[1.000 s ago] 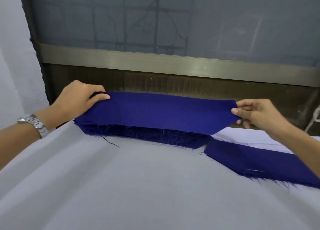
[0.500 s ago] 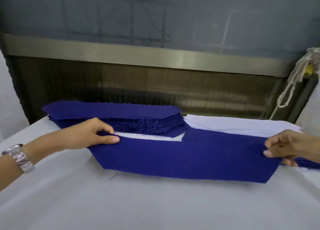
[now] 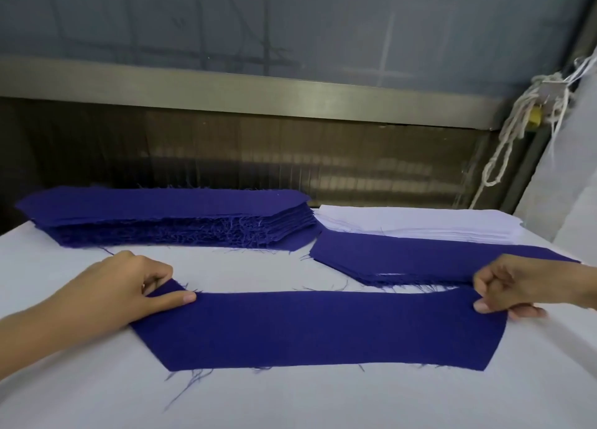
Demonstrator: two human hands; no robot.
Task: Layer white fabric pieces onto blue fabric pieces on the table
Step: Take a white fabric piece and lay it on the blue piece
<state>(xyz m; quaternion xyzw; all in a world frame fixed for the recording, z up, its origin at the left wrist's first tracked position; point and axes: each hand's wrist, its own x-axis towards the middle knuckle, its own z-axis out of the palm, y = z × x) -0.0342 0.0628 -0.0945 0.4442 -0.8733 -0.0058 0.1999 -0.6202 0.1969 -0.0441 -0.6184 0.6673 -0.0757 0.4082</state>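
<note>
The blue piece, taken off the blue stack a second ago, is now settling flat on the desk in front of that stack, the left hand and right hand each holding a pinch grip on one end, so it is awaiting a layer from the white stack.

Both bare forearms reach in from the lower corners, wide apart and low. The left hand pinches the left end of a blue fabric piece, thumb flat on top, fingers curled. The right hand pinches the opposite end, thumb on top, fingertips tucked beneath
</note>
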